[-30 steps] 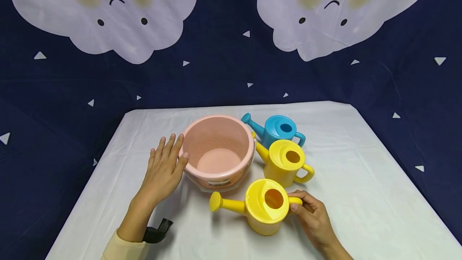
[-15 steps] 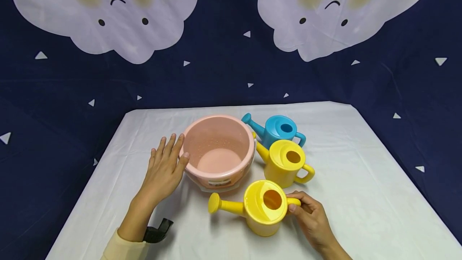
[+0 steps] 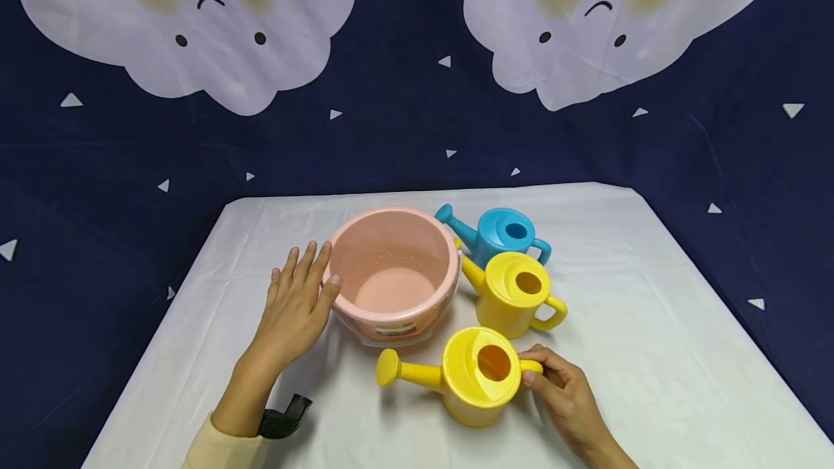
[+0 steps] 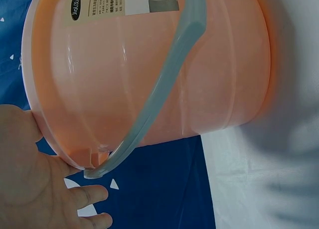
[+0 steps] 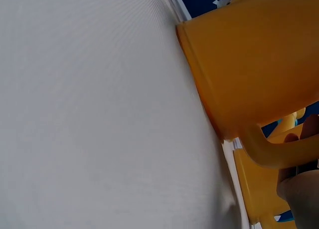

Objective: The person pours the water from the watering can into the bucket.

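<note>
A pink bucket (image 3: 391, 317) stands upright near the middle of the table. My left hand (image 3: 293, 310) touches its left rim with straight, spread fingers; in the left wrist view a grey bail handle (image 4: 164, 84) hangs down the bucket's side. My right hand (image 3: 563, 396) grips the handle of the nearest yellow watering can (image 3: 476, 411), which is upright in front of the bucket with its spout toward the left. In the right wrist view, fingers curl round that can's handle (image 5: 279, 154). Behind it stands a second yellow watering can (image 3: 504, 310).
A blue watering can (image 3: 502, 237) stands at the back right of the bucket, its spout toward the left. A white cloth (image 3: 651, 353) covers the table. Behind hangs a dark blue curtain (image 3: 404, 136) with clouds. A black strap (image 3: 284, 418) is on my left wrist.
The nearest yellow watering can and my right hand have shifted very slightly toward me. My left hand, the bucket and the other cans have stayed put.
</note>
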Demonstrator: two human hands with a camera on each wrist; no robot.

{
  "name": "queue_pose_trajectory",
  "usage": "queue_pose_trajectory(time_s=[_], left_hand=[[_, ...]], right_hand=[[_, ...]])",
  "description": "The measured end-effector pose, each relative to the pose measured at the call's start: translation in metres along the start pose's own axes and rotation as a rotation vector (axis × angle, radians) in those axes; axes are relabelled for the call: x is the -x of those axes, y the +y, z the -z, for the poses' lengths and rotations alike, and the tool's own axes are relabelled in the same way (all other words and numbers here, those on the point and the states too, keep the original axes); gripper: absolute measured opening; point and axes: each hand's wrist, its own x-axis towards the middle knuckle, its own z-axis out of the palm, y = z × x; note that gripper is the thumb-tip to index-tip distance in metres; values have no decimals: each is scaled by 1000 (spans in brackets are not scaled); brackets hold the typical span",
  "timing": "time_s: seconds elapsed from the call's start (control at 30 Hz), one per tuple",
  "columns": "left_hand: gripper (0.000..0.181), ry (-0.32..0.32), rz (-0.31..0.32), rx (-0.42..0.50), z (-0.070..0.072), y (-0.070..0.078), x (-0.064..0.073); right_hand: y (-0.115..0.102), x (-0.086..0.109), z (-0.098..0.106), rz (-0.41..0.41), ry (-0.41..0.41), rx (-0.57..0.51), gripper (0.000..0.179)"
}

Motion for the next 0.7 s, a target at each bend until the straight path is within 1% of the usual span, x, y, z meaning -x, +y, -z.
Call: queue_pose_trajectory(time_s=[0.27,0.47,0.53,0.63,0.7], left_hand=[[60,1,0,4,0,0,1],[60,5,-3,-1,0,0,0],[60,6,-3,-2,0,0,0],[60,6,-4,-1,0,1,0],[60,6,-4,0,0,0,0]], right_hand=[[-1,1,2,-40,-17,68,23],[-3,0,4,-41,-14,148,22],[-6,0,5,-44,6,169,23],[-12,-1,6,-46,67,192,22],[-16,-2,8,-28,107,206,22]])
